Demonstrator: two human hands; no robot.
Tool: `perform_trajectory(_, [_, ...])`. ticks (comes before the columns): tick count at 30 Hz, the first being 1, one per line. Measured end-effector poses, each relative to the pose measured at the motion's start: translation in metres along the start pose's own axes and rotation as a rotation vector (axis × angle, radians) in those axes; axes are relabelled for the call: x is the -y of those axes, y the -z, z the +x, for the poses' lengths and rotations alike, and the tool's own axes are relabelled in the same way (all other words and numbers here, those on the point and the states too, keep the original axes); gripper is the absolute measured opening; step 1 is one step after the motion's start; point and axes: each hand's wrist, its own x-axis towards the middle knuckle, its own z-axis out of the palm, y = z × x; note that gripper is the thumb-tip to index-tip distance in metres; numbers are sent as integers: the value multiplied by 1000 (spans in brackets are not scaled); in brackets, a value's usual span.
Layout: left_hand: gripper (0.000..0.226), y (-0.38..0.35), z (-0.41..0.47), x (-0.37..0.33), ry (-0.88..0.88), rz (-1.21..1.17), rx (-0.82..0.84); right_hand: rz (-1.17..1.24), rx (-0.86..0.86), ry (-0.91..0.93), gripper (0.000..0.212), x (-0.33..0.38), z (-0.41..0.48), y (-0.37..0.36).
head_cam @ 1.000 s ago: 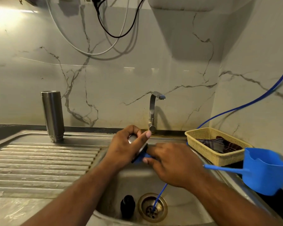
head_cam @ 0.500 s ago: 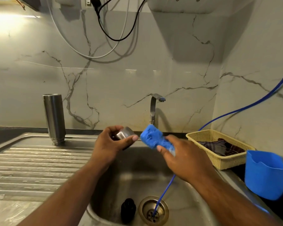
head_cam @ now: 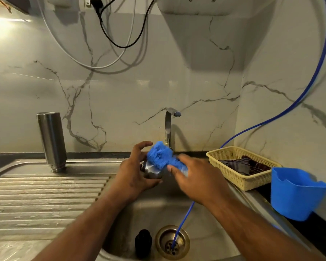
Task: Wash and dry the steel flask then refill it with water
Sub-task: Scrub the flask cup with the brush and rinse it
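The steel flask [head_cam: 52,141] stands upside down on the draining board at the back left, away from both hands. Over the sink basin my left hand [head_cam: 134,174] grips a small steel cap [head_cam: 151,171] of the flask. My right hand [head_cam: 194,178] holds a blue scrubbing sponge [head_cam: 161,154] and presses it against the top of the cap. A small black piece [head_cam: 143,242] lies on the basin floor beside the drain [head_cam: 172,242].
A steel tap [head_cam: 169,125] rises behind the hands, with no water running. A thin blue hose [head_cam: 282,113] runs from the right wall down into the drain. A yellow basket [head_cam: 241,178] with a dark cloth and a blue jug [head_cam: 294,194] stand on the right counter.
My right hand lifted the blue sponge out from under the cap, then brought it back down against the cap's top. The left hand kept its hold on the cap and turned it.
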Motion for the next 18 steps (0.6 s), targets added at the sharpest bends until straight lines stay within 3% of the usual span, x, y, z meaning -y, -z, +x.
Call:
perform_trajectory(5, [99, 0, 0, 9, -1, 35, -27, -62, 60, 60, 53, 5, -7, 2])
perform_trajectory(12, [62, -8, -4, 12, 15, 72, -77, -117, -121, 139, 44, 19, -2, 36])
perform_trajectory(18, [62, -12, -4, -4, 63, 23, -185, -255, -105, 315, 41, 41, 31, 107])
